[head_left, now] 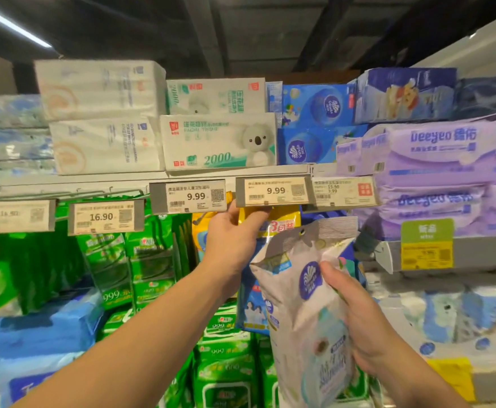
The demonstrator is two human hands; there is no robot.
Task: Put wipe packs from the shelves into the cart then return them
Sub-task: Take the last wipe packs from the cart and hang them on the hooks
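white wipe pack (305, 304) gripped in right hand (361, 316); left hand (229, 237) grips yellow pack (252, 214) on its hook

Both hands raised: left (231, 237) outstretched, right (358, 316) gripping.

The held wipe pack (305, 313) is white with pale-blue print, a dark-blue round logo and a grey striped top, beside a yellow pack (258, 219) with red lettering, green packs (152, 260), lilac bundles (435, 160) with blue lettering, and a white tissue pack (217, 142) with a grey koala.
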